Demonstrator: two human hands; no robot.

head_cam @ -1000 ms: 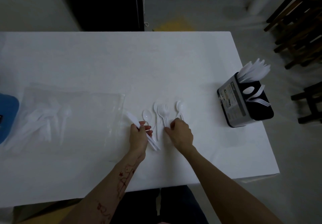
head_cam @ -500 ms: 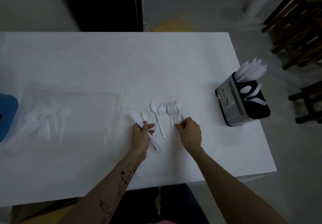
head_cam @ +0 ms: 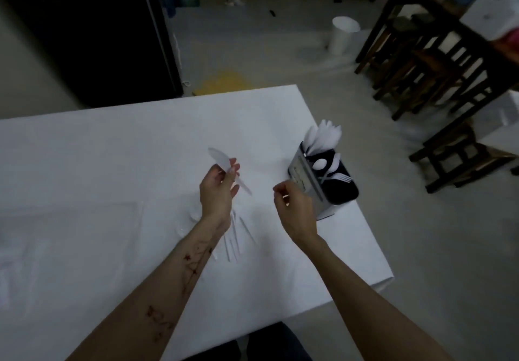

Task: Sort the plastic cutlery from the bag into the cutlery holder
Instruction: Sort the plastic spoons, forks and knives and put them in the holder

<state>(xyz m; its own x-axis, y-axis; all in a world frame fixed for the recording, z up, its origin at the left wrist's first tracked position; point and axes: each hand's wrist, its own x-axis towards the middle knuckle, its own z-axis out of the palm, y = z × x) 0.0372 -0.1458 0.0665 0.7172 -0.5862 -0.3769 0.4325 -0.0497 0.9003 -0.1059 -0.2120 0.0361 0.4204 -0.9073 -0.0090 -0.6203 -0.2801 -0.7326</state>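
Observation:
My left hand (head_cam: 217, 189) is raised above the table and grips a white plastic knife (head_cam: 222, 161) whose blade points up and to the left. My right hand (head_cam: 293, 206) hovers just left of the cutlery holder (head_cam: 306, 183) with its fingers curled; nothing shows in it. The holder is a black and metal box near the table's right edge, with white knives, a spoon and forks standing in its compartments. Several white forks and spoons (head_cam: 234, 234) lie on the table below my left wrist, partly hidden by it. The clear plastic bag (head_cam: 70, 234) lies flat at the left.
The white table (head_cam: 112, 150) ends just right of the holder and close to my body. On the floor beyond stand a white bucket (head_cam: 344, 34) and dark wooden chairs (head_cam: 438, 79) at the right. A black cabinet (head_cam: 84, 32) stands behind the table.
My left hand has lifted off the table with the knife. My right hand has let go of the forks and risen toward the holder. The camera has tilted up and to the right.

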